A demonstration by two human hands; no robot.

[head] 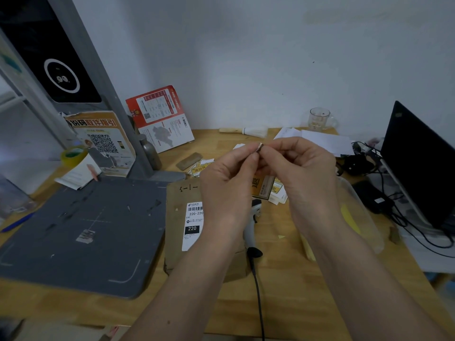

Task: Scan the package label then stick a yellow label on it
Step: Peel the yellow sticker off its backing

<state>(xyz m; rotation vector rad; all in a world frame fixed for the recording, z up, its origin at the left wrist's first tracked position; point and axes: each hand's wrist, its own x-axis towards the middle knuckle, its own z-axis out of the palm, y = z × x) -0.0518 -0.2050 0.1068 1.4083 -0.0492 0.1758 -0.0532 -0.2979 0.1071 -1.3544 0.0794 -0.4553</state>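
Grip: left hand (227,185) and right hand (299,168) are meeting fingertip to fingertip above the desk (278,286), both pinching one small sticker (259,146) between thumb and forefinger. Only its pale edge is showing; whether the backing is coming off cannot be told, though the pose is suggesting peeling.

Package (179,232): brown, flat, lying on the desk directly below and slightly left of the pinch, partly covered by the left wrist. Its long axis is running near to far. The left hand is sitting nearer to it than the right.

White label (193,225): lying on the package's upper face, printed side up, long axis also near to far, text reading upright from the near side, barcode at the far end. Bare brown surface is showing to its left and at the far end, where handwriting is sitting.

Scanner (253,225): lying on the desk just right of the package, between the forearms, head pointing far, cable trailing near.

More stickers (200,168): yellow, lying loose beyond the package, under the hands.

Judgement: the sticking move is calling for a drop straight down and a little left from the pinch onto bare package surface.

Surroundings: grey mat (81,232) lying left; laptop (418,163) standing right.
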